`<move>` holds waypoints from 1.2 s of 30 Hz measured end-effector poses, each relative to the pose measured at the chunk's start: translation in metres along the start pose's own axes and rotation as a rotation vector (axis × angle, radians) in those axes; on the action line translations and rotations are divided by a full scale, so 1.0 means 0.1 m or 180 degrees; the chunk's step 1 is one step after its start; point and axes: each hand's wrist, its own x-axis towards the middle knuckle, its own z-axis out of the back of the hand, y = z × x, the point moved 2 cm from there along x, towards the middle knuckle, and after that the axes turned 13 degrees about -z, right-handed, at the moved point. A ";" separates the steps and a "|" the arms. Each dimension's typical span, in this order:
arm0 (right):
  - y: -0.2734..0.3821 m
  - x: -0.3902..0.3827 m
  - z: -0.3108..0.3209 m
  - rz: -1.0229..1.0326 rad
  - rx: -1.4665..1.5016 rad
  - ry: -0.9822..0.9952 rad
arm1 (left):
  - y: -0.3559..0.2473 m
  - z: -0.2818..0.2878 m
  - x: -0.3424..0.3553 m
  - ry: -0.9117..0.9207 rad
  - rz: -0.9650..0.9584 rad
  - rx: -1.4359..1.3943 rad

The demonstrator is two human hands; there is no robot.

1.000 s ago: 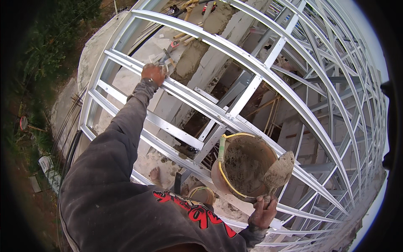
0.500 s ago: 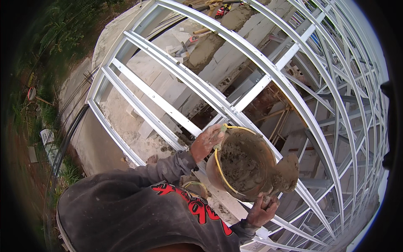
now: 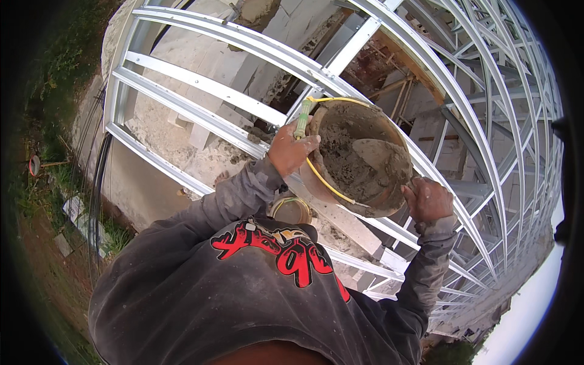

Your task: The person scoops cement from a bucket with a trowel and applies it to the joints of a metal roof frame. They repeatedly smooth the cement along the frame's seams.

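A round bucket (image 3: 321, 187) of wet grey mortar (image 3: 340, 161) is tilted in front of me, propped against the metal framing. It has a yellow wire handle with a green grip (image 3: 302, 118). My left hand (image 3: 289, 148) is closed at the bucket's left rim, beside the green grip. My right hand (image 3: 429, 199) is closed round the handle of a trowel at the right rim; the fingers mostly hide that handle. The trowel's mortar-coated blade (image 3: 380, 153) lies inside the bucket, against the mortar.
Silvery metal trusses (image 3: 213, 91) run beneath and around the bucket, with wide gaps between them. A smaller round container (image 3: 292, 199) with a yellow rim stands lower down. Pale blocks (image 3: 201, 135) lie on the concrete below. Black cables (image 3: 100, 182) hang at the left.
The trowel blade has gone from outside the bucket's right rim to inside, over the mortar. My right hand has risen to the right side. The view has shifted, with the bucket higher up.
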 end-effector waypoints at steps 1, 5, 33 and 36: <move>0.01 0.14 0.01 -0.0073 -0.0372 0.0160 | 0.05 0.03 0.00 -0.0064 0.0095 -0.0109; 0.28 0.65 -0.06 0.0040 -0.1101 0.0355 | 0.06 0.06 0.01 0.0124 -0.0247 -0.0188; 0.56 0.74 -0.39 0.1275 -0.0592 0.0222 | 0.28 -0.15 0.00 -0.0446 -0.0207 0.1186; 0.47 0.68 -0.30 0.1323 -0.0027 0.0224 | 0.28 -0.18 0.03 -0.0733 -0.0493 0.1111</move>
